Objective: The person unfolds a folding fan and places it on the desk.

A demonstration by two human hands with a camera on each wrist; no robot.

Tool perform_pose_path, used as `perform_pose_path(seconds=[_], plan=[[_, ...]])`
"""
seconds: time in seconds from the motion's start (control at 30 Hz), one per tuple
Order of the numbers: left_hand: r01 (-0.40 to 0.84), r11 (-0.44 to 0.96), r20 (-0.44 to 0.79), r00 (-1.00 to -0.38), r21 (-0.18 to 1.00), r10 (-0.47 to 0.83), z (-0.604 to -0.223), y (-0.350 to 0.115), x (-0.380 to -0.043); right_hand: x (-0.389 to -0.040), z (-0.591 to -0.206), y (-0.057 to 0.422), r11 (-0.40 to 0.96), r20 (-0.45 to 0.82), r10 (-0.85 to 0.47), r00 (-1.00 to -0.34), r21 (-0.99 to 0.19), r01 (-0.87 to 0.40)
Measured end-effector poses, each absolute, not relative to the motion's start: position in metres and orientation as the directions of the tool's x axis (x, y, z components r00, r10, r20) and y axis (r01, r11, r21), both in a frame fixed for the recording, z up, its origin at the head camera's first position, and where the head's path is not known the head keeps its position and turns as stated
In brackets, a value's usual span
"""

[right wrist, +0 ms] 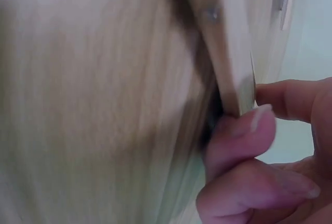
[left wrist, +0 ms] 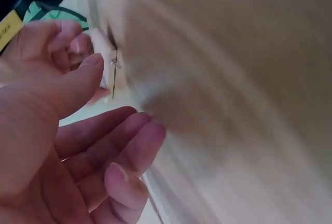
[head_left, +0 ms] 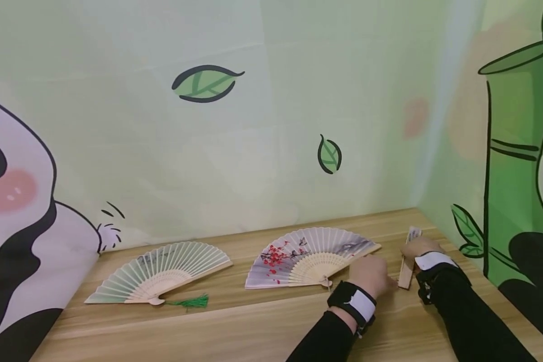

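Observation:
A folded fan [head_left: 405, 273] with pale wooden ribs stands at a slant at the right of the table in the head view. My right hand [head_left: 423, 247] pinches it between thumb and fingers; in the right wrist view its riveted ribs [right wrist: 223, 53] run down to the fingertips [right wrist: 249, 130]. Just left of it is my left hand [head_left: 368, 276], its fingers loosely bent and holding nothing in the left wrist view. Beside the left hand lies a spread lilac fan [head_left: 319, 246] with red blossoms, its right end partly behind the hand.
A spread green fan [head_left: 163, 271] with a green tassel [head_left: 194, 301] lies at the left of the wooden table [head_left: 217, 332]. Behind the table rises a pale green printed backdrop [head_left: 276, 166], which turns forward along the right side with printed bamboo [head_left: 511, 191].

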State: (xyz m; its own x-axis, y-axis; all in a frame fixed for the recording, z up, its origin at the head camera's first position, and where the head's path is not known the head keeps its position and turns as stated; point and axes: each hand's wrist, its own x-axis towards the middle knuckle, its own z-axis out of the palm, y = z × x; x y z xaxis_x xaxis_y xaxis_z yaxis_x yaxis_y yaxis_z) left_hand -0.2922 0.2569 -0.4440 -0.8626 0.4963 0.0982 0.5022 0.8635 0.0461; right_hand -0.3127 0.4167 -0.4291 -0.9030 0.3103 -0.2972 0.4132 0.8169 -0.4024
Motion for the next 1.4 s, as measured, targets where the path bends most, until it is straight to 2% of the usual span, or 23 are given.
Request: perform_pose_path(seconds=[0.17,0.37,0.47,0.67,0.77,0.93,1.13,1.23,1.4], plan=[[0.492,0.867,0.102,-0.869,0.077,0.484,-0.447,0.268,-0.287,-0.314,-0.435,0.416,0.754,-0.296,0.299,-0.907,-0.509,0.414],[0.494,0.869,0.105,-0.866,0.022,0.49,-0.446,0.274,-0.286,-0.309,-0.439,0.414,0.712,-0.261,0.3,-0.917,-0.579,0.398],[0.484,0.874,0.093,-0.873,0.05,0.478,-0.449,0.273,-0.287,-0.305,-0.441,0.413,0.698,-0.247,0.298,-0.922,-0.603,0.387],[0.492,0.852,0.032,-0.868,0.179,0.495,-0.452,0.265,-0.292,-0.298,-0.446,0.409,0.53,-0.299,0.295,-0.908,-0.739,0.416],[0.498,0.82,0.008,-0.856,0.282,0.517,-0.451,0.257,-0.294,-0.297,-0.443,0.407,0.463,-0.323,0.285,-0.903,-0.778,0.424],[0.447,0.763,-0.039,-0.852,0.468,0.523,-0.449,0.241,-0.294,-0.298,-0.43,0.401,0.408,-0.339,0.249,-0.907,-0.813,0.416],[0.373,0.686,-0.064,-0.851,0.624,0.521,-0.445,0.214,-0.293,-0.297,-0.41,0.38,0.395,-0.25,0.187,-0.95,-0.866,0.306],[0.384,0.652,-0.037,-0.844,0.654,0.535,-0.441,0.2,-0.292,-0.294,-0.397,0.367,0.417,-0.189,0.159,-0.969,-0.877,0.24],[0.506,0.643,0.076,-0.816,0.575,0.574,-0.423,0.175,-0.288,-0.287,-0.378,0.341,0.463,-0.105,0.136,-0.985,-0.872,0.157]])
